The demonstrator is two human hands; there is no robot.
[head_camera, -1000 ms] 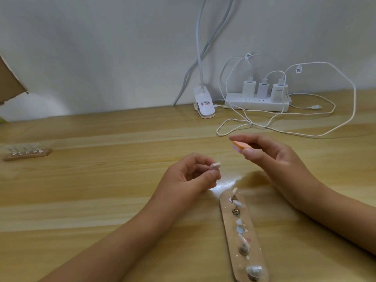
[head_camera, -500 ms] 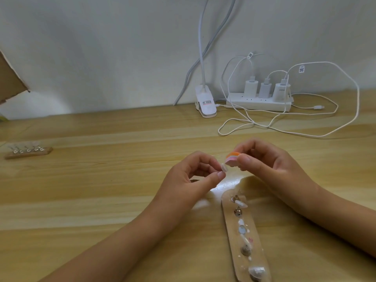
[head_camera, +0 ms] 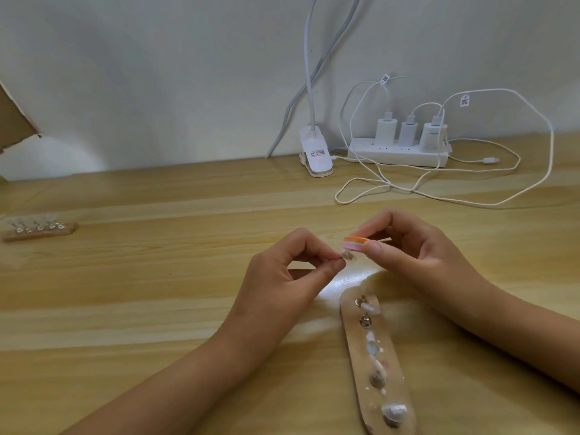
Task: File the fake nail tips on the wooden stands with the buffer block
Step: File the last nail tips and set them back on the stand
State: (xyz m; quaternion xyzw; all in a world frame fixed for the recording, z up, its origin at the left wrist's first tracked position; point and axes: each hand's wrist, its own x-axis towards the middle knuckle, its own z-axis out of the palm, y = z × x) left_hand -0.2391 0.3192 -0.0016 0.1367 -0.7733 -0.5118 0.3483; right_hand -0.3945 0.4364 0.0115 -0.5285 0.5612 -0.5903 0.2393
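While the L hand [head_camera: 282,277] hovers over the table [head_camera: 157,309], its thumb & index fingers [head_camera: 328,271] pinch one nail tip [head_camera: 442,255] at their very ends, w/ the other fingers curled under the palm. The tip sticks out past the fingertips to the right, towards the R hand [head_camera: 417,255]. It's small & pale, so can't tell which end is its point.

R hand grips the buffer block [head_camera: 449,242] btw thumb below and index on top; only the block's left end shows beyond them. Block lies flat, orange face up, pink & white layers at the edge. Its long axis runs approx. left-right, free end aimed at the L hand. That end sits right over the nail tip, touching or all but touching; can't say which.

Both are held in the air, just beyond the far end of the near wooden stand [head_camera: 354,346]. This stand lies on the table w/ its long axis running away from the person, and has a row of metal pegs, some w/ pale tips on them. A 2nd wooden stand [head_camera: 40,232] lies well off to the left, lengthwise left-right.

By the wall: power strip [head_camera: 398,157] w/ three chargers, white cables [head_camera: 470,202], lamp clip [head_camera: 315,155].
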